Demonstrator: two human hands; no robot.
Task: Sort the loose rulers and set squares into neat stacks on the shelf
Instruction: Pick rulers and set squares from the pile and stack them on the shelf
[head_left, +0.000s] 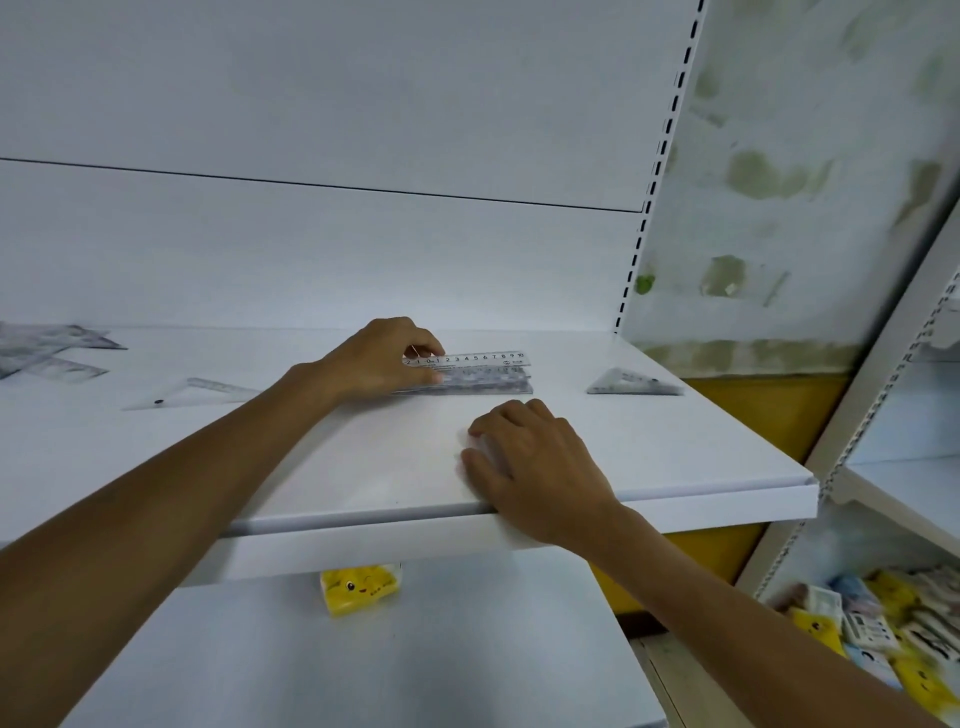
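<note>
Left hand (384, 358) grips the left end of the rulers (472, 371), fingers curled over the top. The rulers are a clear plastic stack lying lengthwise mid-shelf, top ruler printed 0 to 10. Right hand (535, 462) lies palm down on the shelf (675, 441) just in front of the stack and apart from it, fingers bent. A blurred pale patch shows at its fingertips; cannot tell whether it holds anything. Right set square (634, 383) sits near the shelf's right edge, apart from the rulers. Left set square (192, 392) lies flat beyond the left forearm. Loose pile (47, 348) of clear pieces at far left, by the back panel. Shelf white, smooth. Yellow packet (361, 590) on the shelf below.
</note>
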